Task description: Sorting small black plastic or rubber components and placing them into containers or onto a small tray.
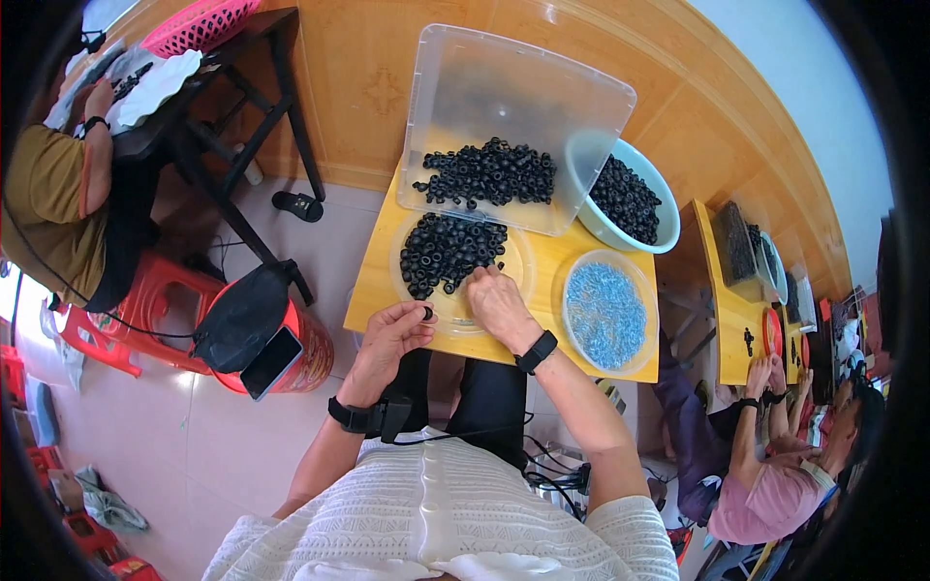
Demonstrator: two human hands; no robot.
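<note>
Between its thumb and forefinger my left hand (389, 341) pinches a small black ring-shaped part (426, 313), just off the table's front edge. My right hand (498, 304) is over the right side of a shallow clear round tray (524, 266). Its fingers are curled together, and what they hold, if anything, is hidden. A heap of the same black parts (441, 254) fills much of that tray. Behind it, a clear plastic box (523, 92) stands tilted, with more black parts (499, 174) lying in it.
At the right stand a pale blue bowl (662, 181) of black parts and a round tub (652, 302) of small clear-blue pieces, on the yellow table (373, 300). A red bucket (315, 349) bearing a phone (271, 362) is lower left. People work at tables on both sides.
</note>
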